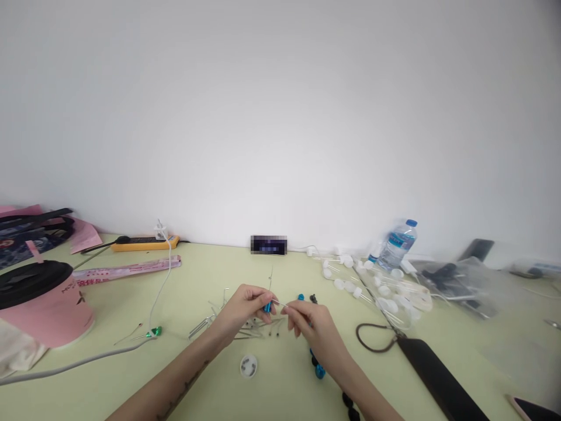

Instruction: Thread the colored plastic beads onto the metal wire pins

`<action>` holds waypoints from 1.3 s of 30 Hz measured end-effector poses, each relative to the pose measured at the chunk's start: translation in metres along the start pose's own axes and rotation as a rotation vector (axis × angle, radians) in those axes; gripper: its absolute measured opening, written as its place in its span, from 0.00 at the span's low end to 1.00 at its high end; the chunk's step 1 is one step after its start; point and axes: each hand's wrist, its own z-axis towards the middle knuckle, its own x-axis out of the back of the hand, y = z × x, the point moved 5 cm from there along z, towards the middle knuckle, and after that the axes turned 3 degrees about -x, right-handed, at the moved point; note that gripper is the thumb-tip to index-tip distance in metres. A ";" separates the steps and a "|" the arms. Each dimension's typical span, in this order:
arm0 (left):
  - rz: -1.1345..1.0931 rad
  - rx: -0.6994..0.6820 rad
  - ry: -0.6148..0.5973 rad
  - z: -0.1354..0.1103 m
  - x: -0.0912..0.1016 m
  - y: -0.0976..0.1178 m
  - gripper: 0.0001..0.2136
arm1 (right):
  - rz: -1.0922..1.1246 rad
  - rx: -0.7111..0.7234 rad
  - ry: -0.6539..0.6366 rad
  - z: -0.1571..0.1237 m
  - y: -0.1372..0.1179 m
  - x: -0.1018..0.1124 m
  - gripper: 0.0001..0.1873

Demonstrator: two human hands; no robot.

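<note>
My left hand (246, 305) is closed in a pinch around a small shiny blue part (267, 306). From it a thin wire (270, 275) sticks up toward the wall. Facing it, my right hand (314, 323) pinches the end of a thin pale rod (281, 303) that reaches across to the blue part. Below and between the hands lie several thin metal pins (252, 334), some with dark tips. More blue parts (320, 371) and black ones lie beside my right wrist, partly hidden by it. A small round white dish (248, 366) holding dark bits sits nearer me.
A pink cup (50, 307) with a black lid, a green part (156, 331) and a yellow power strip (144, 243) are on the left. Several capped clear tubes (349, 286), a water bottle (397, 245) and a long black case (438, 377) lie right. A pixelated display (269, 245) stands by the wall.
</note>
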 end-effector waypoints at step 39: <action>0.323 -0.010 0.003 0.000 0.005 0.001 0.15 | 0.719 -0.370 -0.207 0.000 0.027 -0.019 0.15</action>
